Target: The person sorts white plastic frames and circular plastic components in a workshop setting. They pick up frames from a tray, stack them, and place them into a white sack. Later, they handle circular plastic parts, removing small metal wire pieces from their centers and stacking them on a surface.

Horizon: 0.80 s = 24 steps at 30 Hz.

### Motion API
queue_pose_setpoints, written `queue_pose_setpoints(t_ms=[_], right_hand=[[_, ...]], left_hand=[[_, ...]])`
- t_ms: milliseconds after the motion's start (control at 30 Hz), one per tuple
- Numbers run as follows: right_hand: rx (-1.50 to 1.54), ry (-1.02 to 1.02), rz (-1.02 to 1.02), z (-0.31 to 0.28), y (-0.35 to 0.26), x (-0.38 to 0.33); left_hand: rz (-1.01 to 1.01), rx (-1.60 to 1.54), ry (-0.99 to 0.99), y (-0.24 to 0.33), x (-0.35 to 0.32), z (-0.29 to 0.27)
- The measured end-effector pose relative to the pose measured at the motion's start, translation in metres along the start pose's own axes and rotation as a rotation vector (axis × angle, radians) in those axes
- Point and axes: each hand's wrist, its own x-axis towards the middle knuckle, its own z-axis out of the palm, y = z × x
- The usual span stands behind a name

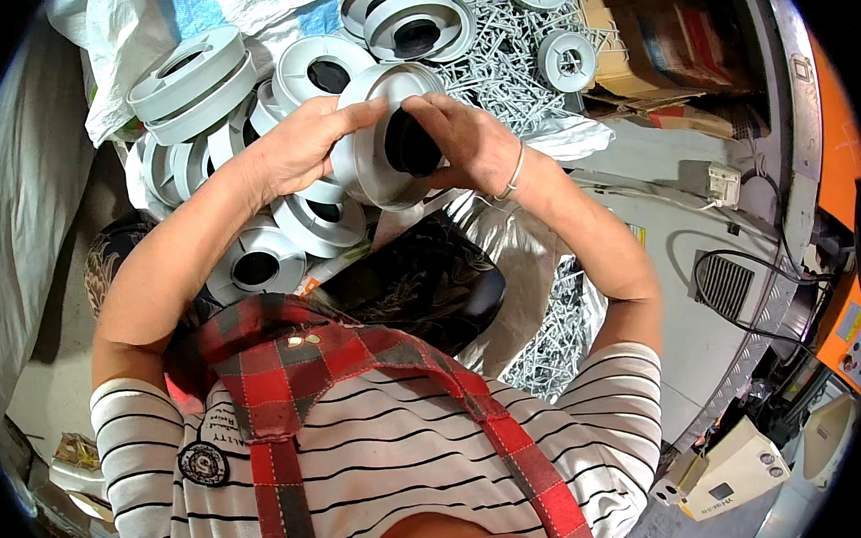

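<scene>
**Both Hands on a Grey Ring, Held Above the Lap**

Landmark: the grey ring [388,133], a flanged plastic ring with a dark round bore, held in mid-air in front of the chest.

1. Left of the ring: a heap of matching rings [248,182] lies loose on white sacking [121,41], some stacked, some tilted. No bin holds them.
2. Left hand [300,144]: curled against the ring's left flange, fingers partly closed over the top rim, thumb below. It grips the ring.
3. The ring: turned on edge, its axis running roughly left to right, bore facing the right hand. Both hands touch it; neither is nearer.
4. Right hand [467,139]: fingers bent, fingertips at the mouth of the bore, thumb on the rim. It holds that side; a thin bangle sits at the wrist.
5. Beyond and right of the ring: more rings rest on a loose pile of grey wire clips [496,58]. A cardboard box [634,49] stands further right; its contents cannot be made out.
6. Below the ring: a dark patterned cushion [422,284].
</scene>
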Motion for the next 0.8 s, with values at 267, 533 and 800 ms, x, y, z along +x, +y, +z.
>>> queue_pose_setpoints(t_ms=[267, 533, 800], right_hand=[[1.436, -0.674, 0.979, 0.008, 0.017, 0.005], [-0.051, 0.328, 1.088, 0.042, 0.256, -0.055], [-0.126, 0.152, 1.465, 0.073, 0.364, -0.091]], left_hand=[[0.395, 0.498, 0.291, 0.008, -0.008, 0.013], [0.798, 1.535, 0.710, 0.038, 0.004, -0.026], [0.799, 1.321, 0.316, 0.028, 0.016, -0.016]])
